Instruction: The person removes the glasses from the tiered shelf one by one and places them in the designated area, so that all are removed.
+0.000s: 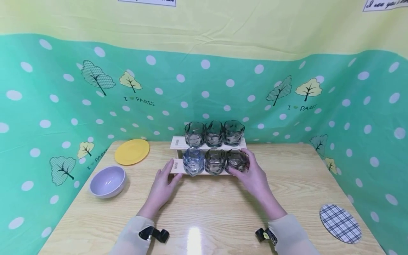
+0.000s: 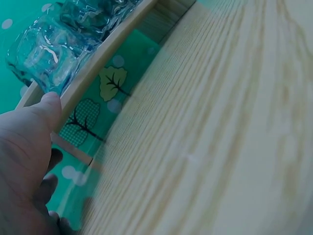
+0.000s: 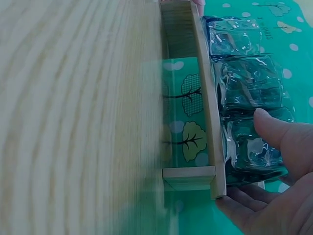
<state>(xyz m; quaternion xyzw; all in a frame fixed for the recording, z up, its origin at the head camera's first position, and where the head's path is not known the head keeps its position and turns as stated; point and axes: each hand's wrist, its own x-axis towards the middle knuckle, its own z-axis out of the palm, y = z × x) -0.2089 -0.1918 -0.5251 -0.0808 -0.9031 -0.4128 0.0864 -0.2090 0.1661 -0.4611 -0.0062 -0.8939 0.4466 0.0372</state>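
A two-tier wooden rack [image 1: 177, 171] bears glass tumblers in two rows. On the lower tier stand a bluish tumbler [image 1: 193, 162] and a smoky grey tumbler [image 1: 215, 162], with another grey tumbler [image 1: 235, 159] at the right end. My left hand [image 1: 162, 187] grips the rack's left end, thumb at the front edge beside the bluish tumbler. My right hand [image 1: 255, 177] is around the right-end tumbler. Its thumb [image 3: 271, 128] lies against the glass, while lower fingers [image 3: 244, 200] touch the end of the board. Some left fingers are hidden behind the rack in the head view.
Three dark tumblers [image 1: 214, 134] stand on the upper tier. At the left are a yellow plate [image 1: 132, 152] and a purple bowl [image 1: 108, 182]. A plaid oval mat [image 1: 340, 224] lies near the right edge of the wooden table [image 1: 216, 209]. A green dotted cloth [image 1: 204, 85] hangs behind.
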